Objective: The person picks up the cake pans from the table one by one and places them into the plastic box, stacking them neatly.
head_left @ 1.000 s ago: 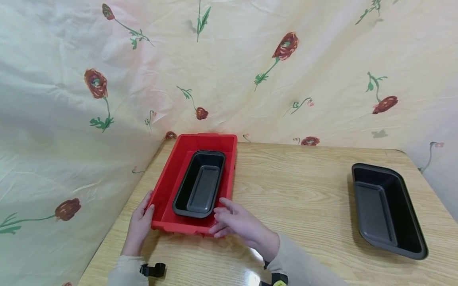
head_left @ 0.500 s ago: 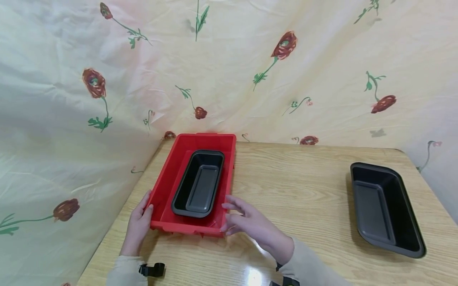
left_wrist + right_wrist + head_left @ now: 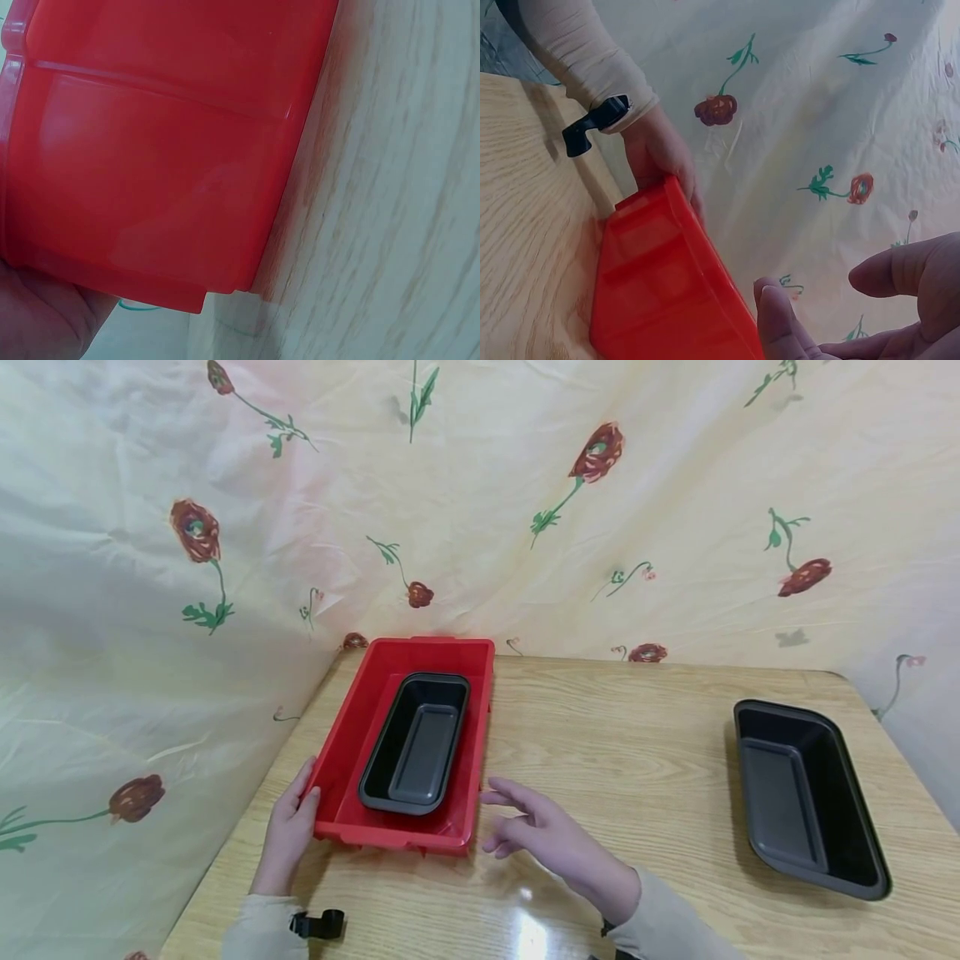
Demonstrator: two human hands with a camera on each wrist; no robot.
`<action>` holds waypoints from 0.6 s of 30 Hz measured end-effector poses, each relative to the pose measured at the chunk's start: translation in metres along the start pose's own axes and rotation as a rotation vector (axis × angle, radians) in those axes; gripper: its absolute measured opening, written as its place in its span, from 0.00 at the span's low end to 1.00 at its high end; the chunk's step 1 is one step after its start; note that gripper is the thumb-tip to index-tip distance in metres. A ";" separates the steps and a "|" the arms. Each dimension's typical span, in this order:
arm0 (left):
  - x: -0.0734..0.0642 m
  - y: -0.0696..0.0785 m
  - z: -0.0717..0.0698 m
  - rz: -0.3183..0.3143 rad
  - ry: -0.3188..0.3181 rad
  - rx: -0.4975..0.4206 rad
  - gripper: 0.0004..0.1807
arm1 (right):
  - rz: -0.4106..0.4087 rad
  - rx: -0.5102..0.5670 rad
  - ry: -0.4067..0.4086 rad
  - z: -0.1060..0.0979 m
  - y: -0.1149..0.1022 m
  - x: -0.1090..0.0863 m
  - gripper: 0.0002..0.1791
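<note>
At its near left corner, my left hand (image 3: pixel 288 827) holds the red plastic tray (image 3: pixel 341 760), thumb at the rim and fingers along the outer side. That hand (image 3: pixel 664 154) also shows at the tray's corner in the right wrist view. Inside the tray lies a black loaf pan (image 3: pixel 416 747). My right hand (image 3: pixel 555 839) hovers just right of the tray's near right corner, fingers loosely bent and holding nothing. The left wrist view is mostly filled by the tray's outer wall (image 3: pixel 150 172).
A second black loaf pan (image 3: pixel 787 810) sits at the right side of the wooden table (image 3: pixel 600 735). Flower-printed cloth (image 3: pixel 480 510) hangs behind the table and along its left side.
My right hand has drawn back to the right, from over the tray's near right corner to beside it. The left hand, tray and both pans stay put.
</note>
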State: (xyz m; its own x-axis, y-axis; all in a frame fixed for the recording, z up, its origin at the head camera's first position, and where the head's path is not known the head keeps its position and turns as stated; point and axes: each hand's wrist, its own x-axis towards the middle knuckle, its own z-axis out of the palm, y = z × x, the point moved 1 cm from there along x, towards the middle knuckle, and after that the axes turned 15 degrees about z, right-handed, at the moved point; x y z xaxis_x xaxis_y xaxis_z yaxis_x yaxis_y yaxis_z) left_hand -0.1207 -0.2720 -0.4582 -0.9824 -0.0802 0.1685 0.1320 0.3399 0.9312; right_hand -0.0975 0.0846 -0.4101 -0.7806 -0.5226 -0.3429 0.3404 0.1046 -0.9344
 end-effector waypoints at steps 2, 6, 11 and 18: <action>0.000 0.000 0.000 -0.003 0.000 0.001 0.30 | -0.005 -0.007 0.005 -0.002 0.001 -0.002 0.34; 0.000 -0.001 0.000 -0.006 0.000 0.005 0.30 | -0.008 -0.032 0.019 -0.007 0.004 -0.006 0.34; 0.000 -0.001 0.000 -0.007 0.003 0.006 0.30 | -0.003 -0.055 0.035 -0.013 0.007 -0.009 0.34; 0.000 -0.002 0.000 -0.011 0.004 0.005 0.30 | -0.027 -0.081 0.045 -0.021 0.008 -0.018 0.34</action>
State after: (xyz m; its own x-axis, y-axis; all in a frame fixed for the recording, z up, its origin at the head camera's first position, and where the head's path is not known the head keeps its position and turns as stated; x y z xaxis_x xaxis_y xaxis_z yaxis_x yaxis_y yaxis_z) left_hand -0.1210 -0.2727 -0.4599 -0.9832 -0.0878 0.1600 0.1209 0.3433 0.9314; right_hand -0.0918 0.1126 -0.4137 -0.8123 -0.4880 -0.3195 0.2765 0.1601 -0.9476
